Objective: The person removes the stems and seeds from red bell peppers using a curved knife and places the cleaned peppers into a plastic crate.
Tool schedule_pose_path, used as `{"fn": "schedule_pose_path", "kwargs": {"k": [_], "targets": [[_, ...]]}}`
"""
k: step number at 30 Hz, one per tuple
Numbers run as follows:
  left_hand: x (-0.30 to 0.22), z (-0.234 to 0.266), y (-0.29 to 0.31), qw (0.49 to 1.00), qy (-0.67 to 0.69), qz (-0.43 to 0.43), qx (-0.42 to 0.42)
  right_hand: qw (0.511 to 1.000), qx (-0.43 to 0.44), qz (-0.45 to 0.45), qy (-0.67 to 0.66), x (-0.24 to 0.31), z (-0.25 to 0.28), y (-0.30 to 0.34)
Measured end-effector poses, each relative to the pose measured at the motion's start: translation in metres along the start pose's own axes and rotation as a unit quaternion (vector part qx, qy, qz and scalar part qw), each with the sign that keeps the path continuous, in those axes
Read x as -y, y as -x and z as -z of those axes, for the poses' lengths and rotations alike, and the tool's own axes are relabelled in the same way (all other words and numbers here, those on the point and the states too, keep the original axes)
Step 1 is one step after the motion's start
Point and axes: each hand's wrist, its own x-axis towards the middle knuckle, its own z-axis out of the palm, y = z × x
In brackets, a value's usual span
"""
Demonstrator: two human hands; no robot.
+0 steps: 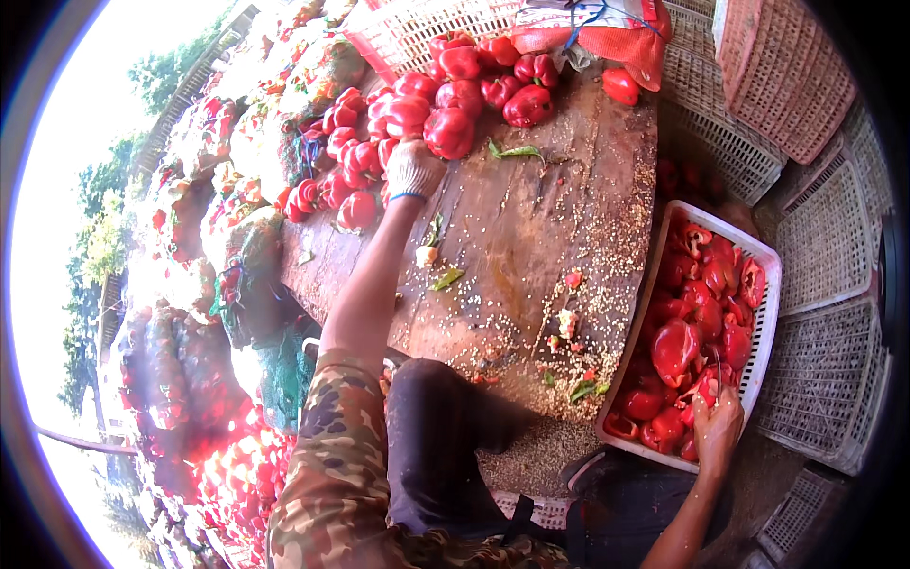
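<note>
Counter [493,242] was strewn with pale seeds [621,209] and a few green leaf scraps [517,151]. Left hand [415,171], in a pale knit glove, was at the edge of a heap of whole red peppers [448,133]; its fingers were hidden. Right hand [718,424], bare, gripped a thin tool [718,372] over a white-rimmed crate [766,322] full of cut red peppers [677,349]. More crates [820,228] stood stacked to the right; net sacks [282,389] bulged on the left.
</note>
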Motion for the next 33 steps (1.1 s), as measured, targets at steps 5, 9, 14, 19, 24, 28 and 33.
{"fn": "schedule_pose_path", "kwargs": {"k": [5,9,14,19,24,28,33], "targets": [[-0.017,-0.081,-0.068,0.982,-0.141,0.117,-0.042,0.994,0.064,-0.07,-0.06,0.027,-0.011,-0.013],[-0.023,-0.103,-0.074,0.979,-0.146,0.116,-0.086,0.996,0.081,-0.027,-0.037,0.041,-0.016,-0.019],[0.004,-0.074,-0.045,0.987,-0.111,-0.042,-0.112,0.992,0.071,-0.025,-0.101,0.051,-0.017,-0.015],[0.006,-0.03,0.004,0.933,0.335,0.089,-0.092,0.97,0.061,-0.052,-0.228,0.067,-0.013,-0.008],[-0.093,0.045,0.086,0.78,0.615,0.115,0.022,0.882,0.113,-0.029,-0.456,0.096,-0.025,-0.003],[-0.18,0.073,0.178,0.6,0.777,0.136,0.132,0.805,0.206,0.039,-0.556,0.133,-0.026,-0.002],[-0.259,0.101,0.252,0.644,0.735,0.046,0.206,0.693,0.226,-0.005,-0.684,0.126,-0.011,0.019]]}}
